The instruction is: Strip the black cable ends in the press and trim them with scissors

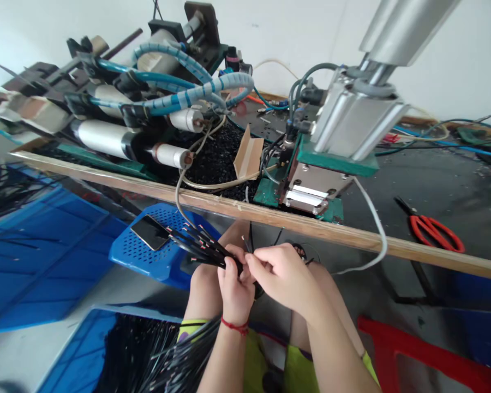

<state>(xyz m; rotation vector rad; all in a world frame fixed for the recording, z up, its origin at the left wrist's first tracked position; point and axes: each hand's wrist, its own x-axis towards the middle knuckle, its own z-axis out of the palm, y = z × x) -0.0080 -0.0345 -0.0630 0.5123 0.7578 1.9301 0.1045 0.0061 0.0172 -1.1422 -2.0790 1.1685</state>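
Observation:
A bundle of black cables [202,244] with stripped, reddish ends fans out to the left above my lap. My left hand [236,284], with a red string at the wrist, is wrapped round this bundle. Fingers of my right hand [284,273] are pinched together beside the left fingertips, close to the bundle. A thin cable with a pale tip [244,240] sticks up near that pinch; I cannot make out whether the right fingers hold it. Below the left forearm, many more black cables [147,349] lie in a blue bin [82,333].
A pneumatic press [311,185] with a silver cylinder stands on the wooden-edged bench [339,229]. Other cylinders [106,139] with blue hoses are at left. Red-handled scissors [436,232] lie at right. A phone [150,232] rests on a blue stool [125,254]. A red stool [425,355] is at lower right.

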